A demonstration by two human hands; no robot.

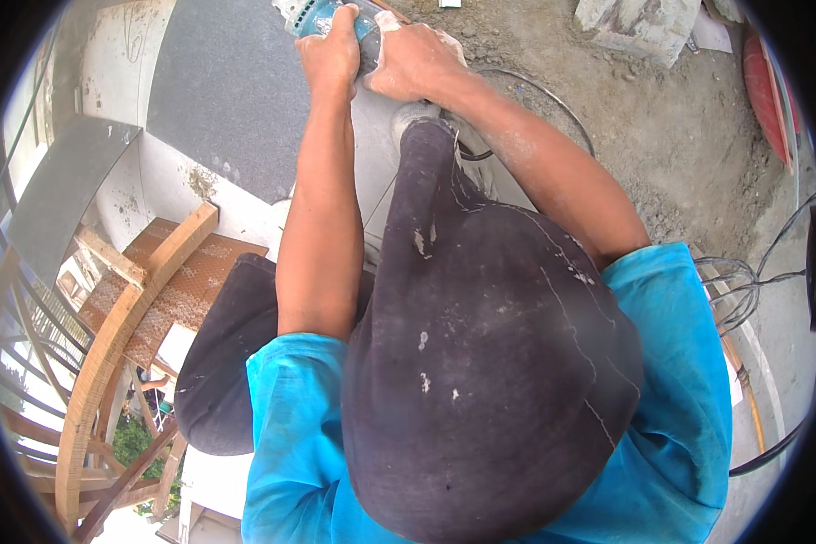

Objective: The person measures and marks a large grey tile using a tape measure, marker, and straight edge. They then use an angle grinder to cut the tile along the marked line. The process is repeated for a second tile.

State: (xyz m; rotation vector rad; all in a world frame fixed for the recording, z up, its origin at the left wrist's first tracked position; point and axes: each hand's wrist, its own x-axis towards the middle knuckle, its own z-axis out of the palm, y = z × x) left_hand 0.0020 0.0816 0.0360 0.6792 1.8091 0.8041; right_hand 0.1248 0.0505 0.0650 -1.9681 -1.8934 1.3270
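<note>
At the top of the head view, a blue angle grinder (315, 18) with a whitish, dusty front end is held in both hands. My left hand (331, 59) wraps round its near side, the thumb lying on the body. My right hand (417, 62) grips the rear part, its fingers partly hidden and dusted white. A dark grey slab (227, 100) lies flat on pale slabs, just left of and below the grinder. The grinder's working end is partly cut off by the top rim, so its contact with the slab cannot be seen.
Sandy ground (553, 45) spreads on the right, with a concrete block (639, 27) and a black cable (567, 107) looping near my shoe (414, 113). Coiled wires (743, 286) lie farther right. A wooden beam (136, 326) and a brown patterned board (168, 290) stand at lower left.
</note>
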